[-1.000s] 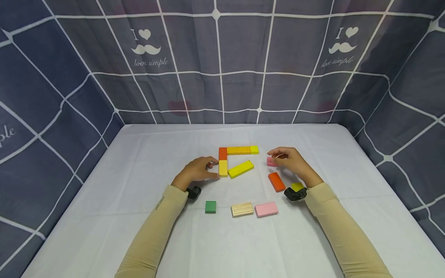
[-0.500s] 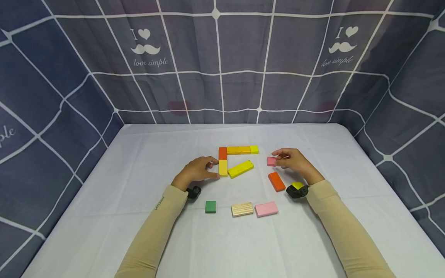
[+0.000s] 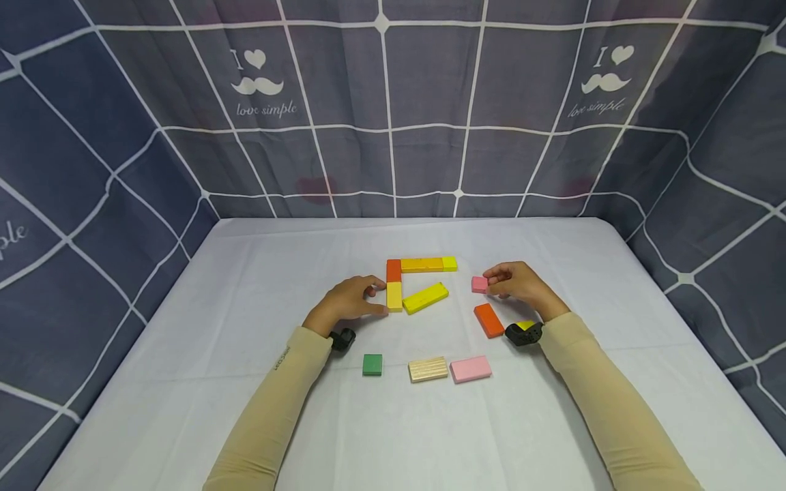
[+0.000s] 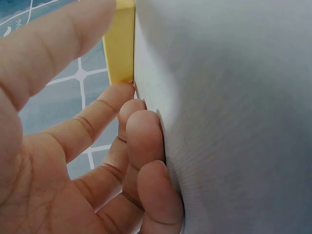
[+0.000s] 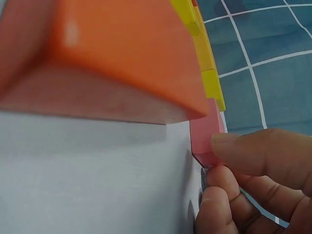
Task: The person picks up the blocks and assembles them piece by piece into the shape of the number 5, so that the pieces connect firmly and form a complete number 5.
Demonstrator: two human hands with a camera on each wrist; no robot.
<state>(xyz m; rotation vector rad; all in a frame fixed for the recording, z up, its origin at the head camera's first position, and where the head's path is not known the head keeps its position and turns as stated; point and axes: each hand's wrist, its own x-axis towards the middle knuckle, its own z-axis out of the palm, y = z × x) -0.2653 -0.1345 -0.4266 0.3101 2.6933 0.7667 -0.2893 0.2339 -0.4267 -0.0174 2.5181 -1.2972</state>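
My left hand has its thumb and index finger at the two ends of a yellow block. In the left wrist view the index fingertip touches that block's end, while the other fingers rest curled on the cloth. That block abuts a red-orange block, followed by an amber block and a small yellow block, forming a corner. To the right, my right hand holds the near end of a small pink block with its thumb and curled fingers; the block lies on the cloth, apart from the row.
A long yellow block lies slanted inside the corner. Nearer are an orange block and a yellow block partly behind the wrist camera. At the front lie a green square block, a gold striped block and a pink block.
My right hand first drew back to the right, baring more of the small pink block, then its fingertips came back to the block's right end. My left hand has stayed in place.
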